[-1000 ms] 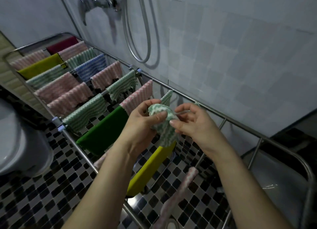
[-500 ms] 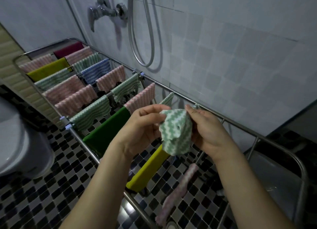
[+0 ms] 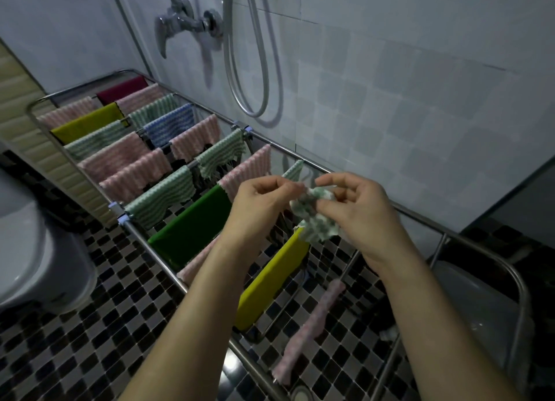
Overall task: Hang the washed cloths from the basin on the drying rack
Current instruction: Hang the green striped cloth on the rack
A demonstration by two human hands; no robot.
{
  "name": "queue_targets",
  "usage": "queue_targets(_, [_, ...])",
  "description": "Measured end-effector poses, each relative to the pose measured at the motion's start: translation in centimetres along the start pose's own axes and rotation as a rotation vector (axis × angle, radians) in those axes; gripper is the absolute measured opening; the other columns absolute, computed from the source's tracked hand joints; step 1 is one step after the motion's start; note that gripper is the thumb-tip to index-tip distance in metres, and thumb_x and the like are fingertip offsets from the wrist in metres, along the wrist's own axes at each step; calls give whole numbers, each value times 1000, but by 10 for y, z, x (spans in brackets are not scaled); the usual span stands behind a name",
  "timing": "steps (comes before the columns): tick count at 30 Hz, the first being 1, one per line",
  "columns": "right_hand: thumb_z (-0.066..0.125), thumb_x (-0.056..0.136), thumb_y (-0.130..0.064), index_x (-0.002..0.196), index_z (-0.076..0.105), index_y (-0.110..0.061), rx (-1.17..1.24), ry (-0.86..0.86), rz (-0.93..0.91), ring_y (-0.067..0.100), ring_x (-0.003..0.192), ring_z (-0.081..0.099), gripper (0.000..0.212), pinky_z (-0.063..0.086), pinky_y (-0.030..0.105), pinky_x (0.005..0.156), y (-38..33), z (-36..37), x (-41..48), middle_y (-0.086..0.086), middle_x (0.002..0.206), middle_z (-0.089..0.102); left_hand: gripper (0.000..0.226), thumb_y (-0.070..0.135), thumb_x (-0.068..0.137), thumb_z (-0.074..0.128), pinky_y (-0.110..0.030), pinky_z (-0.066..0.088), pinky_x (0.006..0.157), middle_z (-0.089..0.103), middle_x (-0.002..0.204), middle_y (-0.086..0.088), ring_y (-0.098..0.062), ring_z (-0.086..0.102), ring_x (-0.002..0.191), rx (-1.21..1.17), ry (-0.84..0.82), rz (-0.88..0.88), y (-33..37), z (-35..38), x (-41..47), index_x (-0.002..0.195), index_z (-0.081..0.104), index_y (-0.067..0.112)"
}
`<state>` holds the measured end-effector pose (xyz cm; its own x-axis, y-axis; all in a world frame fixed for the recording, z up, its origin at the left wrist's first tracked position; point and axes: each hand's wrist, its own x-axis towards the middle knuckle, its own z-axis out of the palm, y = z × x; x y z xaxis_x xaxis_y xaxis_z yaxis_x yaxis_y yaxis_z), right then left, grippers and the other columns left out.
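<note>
The green-and-white cloth (image 3: 315, 217) is bunched between our two hands, held in the air above the drying rack (image 3: 354, 180). Our left hand (image 3: 261, 202) is nearly closed, and its thumb and forefinger pinch the upper edge of the cloth. Our right hand (image 3: 357, 211) is half closed, the fingers curled, and its fingertips grip the same cloth from the other side, so the crumpled lower part hangs down between both hands.

Directly under the hands a yellow cloth (image 3: 270, 283) hangs over a bar of the rack, and beside it, to the left, a dark green cloth (image 3: 192, 229). Near the wall side a narrow green-striped cloth (image 3: 295, 170) lies over a bar just behind our left fingers. Further left the rack is full of hanging cloths: pink ones, green-striped ones, a blue-striped cloth (image 3: 171, 124), another yellow one and a dark red cloth (image 3: 123, 89) at the far end.

A pink cloth (image 3: 312, 319) hangs low, below the right forearm. The floor (image 3: 75, 340) has small black and white tiles. On the tiled wall we see a shower tap (image 3: 183, 25) with its hose (image 3: 255, 70) in a loop. At the left edge stands a toilet (image 3: 33, 250).
</note>
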<state>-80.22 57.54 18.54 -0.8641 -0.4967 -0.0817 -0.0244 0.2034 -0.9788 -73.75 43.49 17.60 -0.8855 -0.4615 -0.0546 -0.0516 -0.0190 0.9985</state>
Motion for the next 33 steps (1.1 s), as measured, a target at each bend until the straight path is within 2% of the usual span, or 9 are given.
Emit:
queue_targets(4, [66,79,4,105,66,-23,-151,-30,-27,-2,56,57,38,44,12,50,-4,-15,0,-6,77,58,19,16,93,60,-44,52,88,71,86,-18,-26,66,81,26,-171,20,1,2,-4,79,69,6])
queue_targets(8, [68,78,-6,115,57,-36,-663,-147,-67,4,69,53,49,38,16,52,-10,-31,-1,-11,86,54,17,15,87,67,-51,53,89,71,90,-22,-34,68,83,197,-310,39,4,4,-5,87,68,-1])
queue_targets(12, [63,76,-7,87,67,-32,-901,-25,-148,15,75,57,28,39,24,63,-12,-43,0,-13,76,57,9,12,85,71,-42,58,80,74,85,-14,-30,71,81,357,-342,82,12,0,-4,86,71,4])
queue_targets(15, [66,78,-10,68,68,-34,-647,-2,-121,1,66,61,26,43,19,57,-8,-53,4,-16,65,66,6,4,84,69,-29,54,65,74,80,-7,-20,68,70,465,-359,93,18,-4,0,87,73,8])
queue_targets(17, [66,84,-6,79,74,-29,-402,-122,-24,-6,57,59,24,42,11,50,-7,-63,6,-22,60,67,13,2,82,64,-27,49,57,69,73,-1,-12,60,61,585,-375,110,18,-1,2,85,71,13])
queue_targets(22, [49,94,-2,99,70,1,106,-319,171,17,79,71,22,60,27,62,-2,-82,8,11,90,76,17,6,91,48,-44,48,64,60,81,-10,-21,55,70,517,-248,90,-3,7,11,87,61,16])
queue_targets(24, [38,98,1,94,68,4,226,-282,183,17,72,72,30,61,29,61,1,-84,7,13,81,75,21,7,94,42,-42,48,66,62,84,-14,-23,57,73,401,-199,62,-7,12,13,90,62,13])
queue_targets(27, [45,96,-17,93,67,-2,405,-221,195,16,63,70,27,58,27,50,9,-88,0,10,75,73,13,12,97,52,-35,51,68,67,85,-10,-20,63,75,123,-217,-53,-9,15,16,94,64,11])
queue_targets(33, [51,95,-33,125,61,-8,767,86,442,19,89,70,40,57,25,50,80,-84,2,11,114,70,10,7,88,64,-22,55,61,70,75,0,-11,66,63,-231,-136,-219,-40,44,58,95,63,16])
